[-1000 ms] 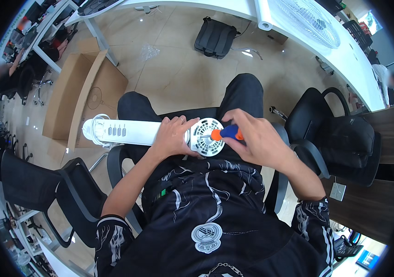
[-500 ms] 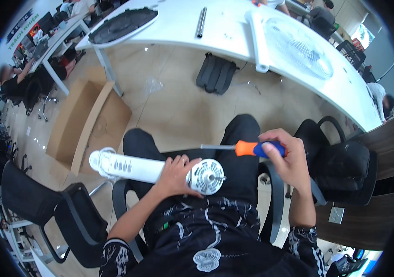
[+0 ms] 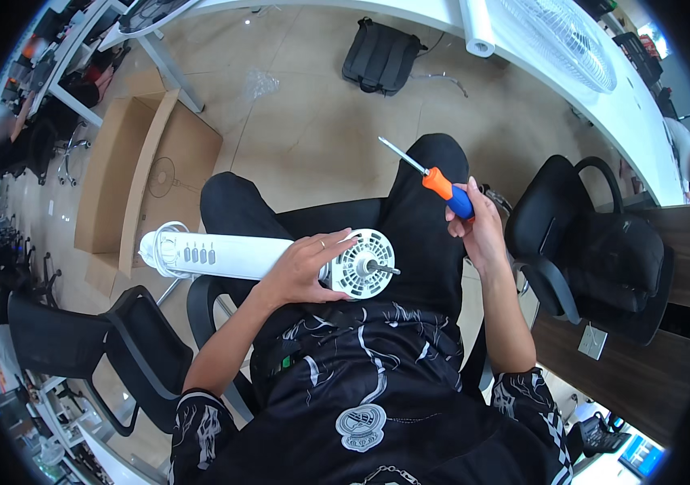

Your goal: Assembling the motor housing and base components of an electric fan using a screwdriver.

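Across my lap lies a white fan body (image 3: 252,255), a long housing with grey buttons at its left end and a coiled cord around that end. Its round slotted motor head (image 3: 355,279), with a metal shaft sticking out, faces up at the right end. My left hand (image 3: 306,268) is wrapped round the neck beside the motor head, thumb below and fingers above. Over my right thigh, my right hand (image 3: 477,226) grips a screwdriver (image 3: 447,192) with an orange and blue handle. Its metal tip points up and to the left, away from the fan.
An open cardboard box (image 3: 169,174) stands on the floor at the left. A black backpack (image 3: 381,56) lies near the white table (image 3: 636,121), which carries a white fan grille (image 3: 559,40) and a white tube (image 3: 477,28). Black chairs (image 3: 595,242) flank me on both sides.
The screwdriver has swung from pointing left to pointing up-left, and my right hand has turned with it. My view has tilted down toward my lap. The left hand keeps its hold.
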`<action>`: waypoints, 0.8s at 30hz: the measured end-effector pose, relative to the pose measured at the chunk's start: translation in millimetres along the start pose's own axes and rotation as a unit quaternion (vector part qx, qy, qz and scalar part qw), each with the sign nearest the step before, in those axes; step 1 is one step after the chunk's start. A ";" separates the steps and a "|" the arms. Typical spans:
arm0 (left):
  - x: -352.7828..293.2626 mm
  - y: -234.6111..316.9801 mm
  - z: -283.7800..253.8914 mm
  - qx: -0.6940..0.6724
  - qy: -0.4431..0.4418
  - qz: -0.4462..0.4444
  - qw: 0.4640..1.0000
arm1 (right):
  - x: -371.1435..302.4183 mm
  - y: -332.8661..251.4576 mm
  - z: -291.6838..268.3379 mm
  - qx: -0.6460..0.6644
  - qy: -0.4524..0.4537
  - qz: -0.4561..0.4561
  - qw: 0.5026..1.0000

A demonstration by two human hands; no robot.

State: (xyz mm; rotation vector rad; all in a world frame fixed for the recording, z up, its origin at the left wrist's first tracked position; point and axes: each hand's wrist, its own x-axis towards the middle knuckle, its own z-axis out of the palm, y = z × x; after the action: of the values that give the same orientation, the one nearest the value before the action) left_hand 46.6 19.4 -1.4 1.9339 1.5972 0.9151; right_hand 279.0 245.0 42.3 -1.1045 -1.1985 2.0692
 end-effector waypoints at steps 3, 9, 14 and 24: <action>-2.7 -3.5 3.7 -0.001 0.018 0.021 1.000 | 5.3 7.0 1.5 -0.002 0.002 -0.003 1.000; -2.3 2.7 10.1 0.010 0.034 -0.019 0.999 | 7.9 19.5 2.0 -0.047 -0.015 -0.014 0.999; -0.1 5.7 6.7 0.021 0.007 -0.048 0.999 | 2.5 42.0 10.9 -0.115 -0.024 0.002 0.993; 6.0 6.0 0.5 0.042 -0.002 -0.037 0.998 | 8.3 33.7 12.9 -0.152 -0.107 0.017 0.982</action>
State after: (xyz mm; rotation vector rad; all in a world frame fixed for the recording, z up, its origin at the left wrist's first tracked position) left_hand 51.5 24.0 3.8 1.9167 1.7197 0.8266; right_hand 262.9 228.7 13.2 -1.0580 -1.6563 2.1194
